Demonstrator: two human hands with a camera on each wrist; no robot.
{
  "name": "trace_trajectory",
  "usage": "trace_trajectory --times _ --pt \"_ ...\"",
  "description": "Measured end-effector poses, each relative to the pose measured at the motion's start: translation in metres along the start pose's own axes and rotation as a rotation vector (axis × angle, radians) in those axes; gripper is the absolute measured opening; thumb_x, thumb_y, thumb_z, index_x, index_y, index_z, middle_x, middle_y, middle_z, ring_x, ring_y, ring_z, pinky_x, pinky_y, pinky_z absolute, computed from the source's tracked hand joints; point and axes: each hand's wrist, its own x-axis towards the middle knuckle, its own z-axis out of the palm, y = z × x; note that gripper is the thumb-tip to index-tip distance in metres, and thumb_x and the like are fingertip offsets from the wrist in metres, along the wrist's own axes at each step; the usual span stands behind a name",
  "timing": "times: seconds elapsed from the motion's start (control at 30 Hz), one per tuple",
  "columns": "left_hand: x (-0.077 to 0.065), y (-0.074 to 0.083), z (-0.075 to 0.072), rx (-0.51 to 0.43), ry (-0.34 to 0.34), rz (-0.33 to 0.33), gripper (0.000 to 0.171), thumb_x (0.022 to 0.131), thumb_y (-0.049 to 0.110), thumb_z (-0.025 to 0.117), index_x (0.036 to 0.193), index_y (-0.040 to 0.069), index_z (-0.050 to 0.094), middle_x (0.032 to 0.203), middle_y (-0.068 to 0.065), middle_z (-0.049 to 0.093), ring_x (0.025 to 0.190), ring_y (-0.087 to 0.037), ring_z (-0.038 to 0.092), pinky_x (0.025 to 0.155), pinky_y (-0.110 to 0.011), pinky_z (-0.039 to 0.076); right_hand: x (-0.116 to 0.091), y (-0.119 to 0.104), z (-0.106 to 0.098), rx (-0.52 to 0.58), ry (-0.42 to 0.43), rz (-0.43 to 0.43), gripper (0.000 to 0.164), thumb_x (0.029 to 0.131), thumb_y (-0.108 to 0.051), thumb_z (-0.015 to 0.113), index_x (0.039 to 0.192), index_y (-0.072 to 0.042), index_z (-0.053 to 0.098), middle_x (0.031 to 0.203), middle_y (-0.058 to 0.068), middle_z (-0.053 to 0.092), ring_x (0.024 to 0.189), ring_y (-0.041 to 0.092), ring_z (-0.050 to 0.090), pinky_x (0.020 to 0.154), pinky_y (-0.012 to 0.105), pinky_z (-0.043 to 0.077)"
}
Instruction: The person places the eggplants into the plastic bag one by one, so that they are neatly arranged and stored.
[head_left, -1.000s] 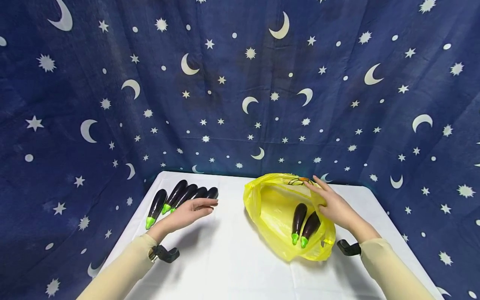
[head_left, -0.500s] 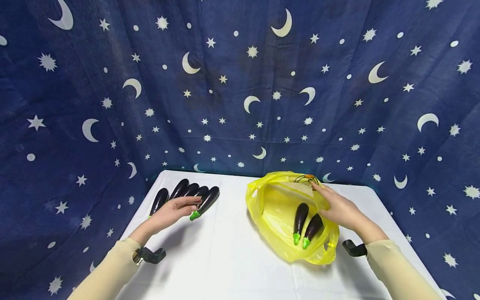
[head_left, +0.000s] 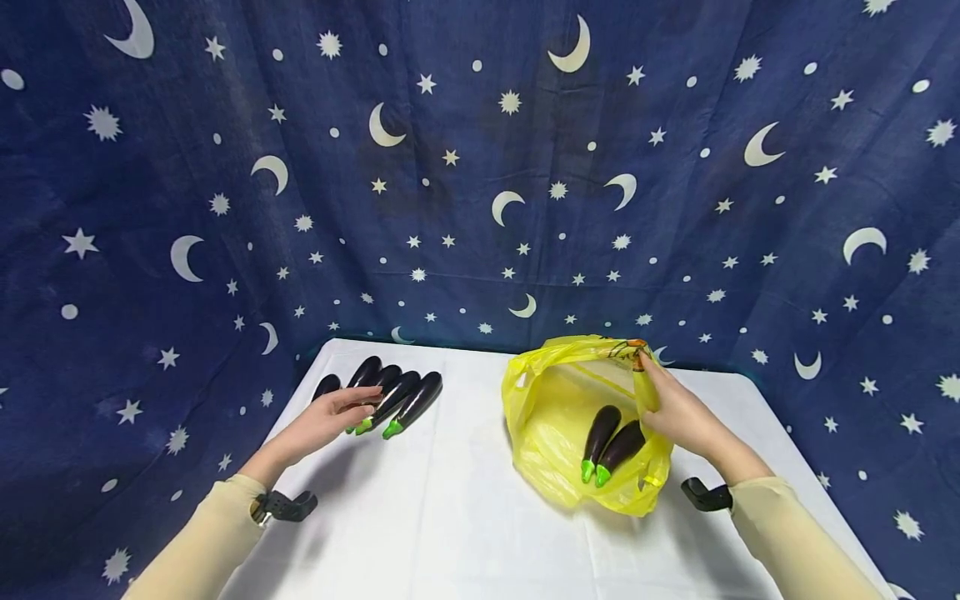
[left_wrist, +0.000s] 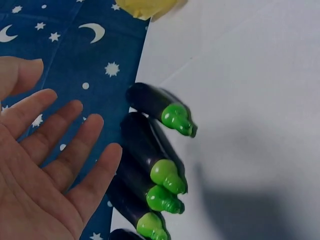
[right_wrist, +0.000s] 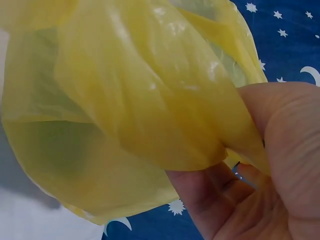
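Observation:
My left hand (head_left: 318, 425) hovers over a row of several dark purple eggplants (head_left: 420, 400) with green stem ends, at the left of the table. In the left wrist view its fingers are spread, loosely bent and hold nothing; the eggplants (left_wrist: 150, 137) lie side by side beyond them. My right hand (head_left: 684, 421) grips the right side of the mouth of a yellow plastic bag (head_left: 528, 450). The right wrist view shows the bag's film (right_wrist: 165, 110) pinched between thumb and fingers. Inside the open bag lie two eggplants (head_left: 602, 432), stems toward me.
A white cloth covers the table (head_left: 472, 517). Behind it and at the sides hangs a dark blue curtain (head_left: 465, 200) with moons and stars. A black wrist camera (head_left: 294, 506) is strapped to my left wrist, another (head_left: 705, 496) to the right.
My left hand has moved left and toward me, uncovering the right-hand eggplants of the row. My right hand has taken hold of the bag's edge, and the bag has shifted slightly.

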Motion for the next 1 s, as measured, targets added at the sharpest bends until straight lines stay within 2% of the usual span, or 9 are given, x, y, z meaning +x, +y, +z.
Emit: trace_trajectory --times 0.1,0.23,0.3,0.37,0.5,0.57,0.67,0.83,1.0 --pt "0.0 -0.001 -0.004 0.006 0.014 0.017 0.05 0.105 0.031 0.06 0.151 0.011 0.051 0.152 -0.012 0.051 0.135 -0.035 0.052 0.105 -0.051 0.046 0.0 0.001 0.001 0.008 -0.012 0.015 0.099 0.085 0.001 0.065 0.163 0.002 0.003 0.164 0.034 0.01 0.143 0.055 0.026 0.109 0.069 0.032" --pt "-0.001 -0.003 -0.01 0.0 0.056 0.019 0.05 0.105 0.025 0.061 0.15 0.006 0.051 0.151 -0.016 0.051 0.135 -0.036 0.051 0.103 -0.033 0.047 -0.001 0.002 0.001 0.018 -0.032 0.016 0.102 0.081 0.002 0.065 0.163 0.001 0.004 0.164 0.034 0.01 0.144 0.056 0.024 0.11 0.069 0.031" --pt "-0.001 -0.003 -0.014 0.011 0.075 0.018 0.049 0.105 0.023 0.061 0.149 0.004 0.051 0.15 -0.018 0.051 0.135 -0.036 0.051 0.102 -0.029 0.047 -0.002 0.003 0.001 0.02 -0.039 0.007 0.102 0.079 0.003 0.064 0.162 0.002 0.005 0.164 0.034 0.011 0.145 0.055 0.023 0.111 0.069 0.029" --pt "-0.001 -0.002 -0.02 0.043 0.091 0.012 0.049 0.105 0.023 0.061 0.149 0.003 0.051 0.15 -0.018 0.052 0.135 -0.037 0.052 0.102 -0.032 0.047 -0.003 0.003 0.001 0.021 -0.042 0.002 0.103 0.078 0.003 0.064 0.162 0.002 0.005 0.164 0.034 0.011 0.145 0.055 0.022 0.111 0.069 0.028" --pt "0.001 0.001 -0.035 0.158 0.121 -0.009 0.05 0.105 0.023 0.059 0.149 0.0 0.05 0.148 -0.021 0.053 0.13 -0.04 0.055 0.101 -0.052 0.049 -0.003 0.003 0.001 0.03 -0.048 0.004 0.102 0.079 0.003 0.063 0.163 0.002 0.005 0.164 0.034 0.011 0.145 0.055 0.021 0.111 0.07 0.027" --pt "0.002 -0.001 -0.042 0.22 0.144 -0.023 0.05 0.105 0.023 0.059 0.148 -0.001 0.051 0.146 -0.023 0.054 0.128 -0.042 0.055 0.099 -0.055 0.05 -0.003 0.003 0.001 0.034 -0.052 0.008 0.102 0.08 0.003 0.064 0.163 0.0 0.006 0.164 0.033 0.011 0.146 0.055 0.021 0.112 0.07 0.027" --pt "0.003 -0.01 -0.053 0.281 0.161 -0.073 0.051 0.104 0.023 0.059 0.147 -0.005 0.05 0.144 -0.028 0.053 0.129 -0.047 0.051 0.1 -0.059 0.048 -0.005 0.002 0.0 0.041 -0.06 0.008 0.099 0.084 -0.001 0.065 0.164 -0.002 0.006 0.165 0.031 0.011 0.147 0.054 0.019 0.112 0.069 0.026" --pt "0.001 -0.031 -0.064 0.347 0.131 -0.224 0.058 0.103 0.021 0.06 0.149 -0.009 0.043 0.148 -0.035 0.044 0.132 -0.055 0.045 0.102 -0.063 0.045 -0.008 0.003 -0.002 0.036 -0.067 -0.012 0.093 0.091 -0.009 0.065 0.165 -0.006 0.008 0.166 0.029 0.012 0.148 0.053 0.019 0.113 0.07 0.024" --pt "0.001 -0.043 -0.068 0.332 0.09 -0.299 0.068 0.1 0.019 0.062 0.153 -0.012 0.032 0.148 -0.042 0.036 0.134 -0.06 0.038 0.102 -0.066 0.043 -0.011 0.006 -0.004 0.021 -0.074 -0.021 0.091 0.093 -0.013 0.065 0.165 -0.01 0.01 0.166 0.028 0.013 0.147 0.052 0.02 0.113 0.07 0.024"
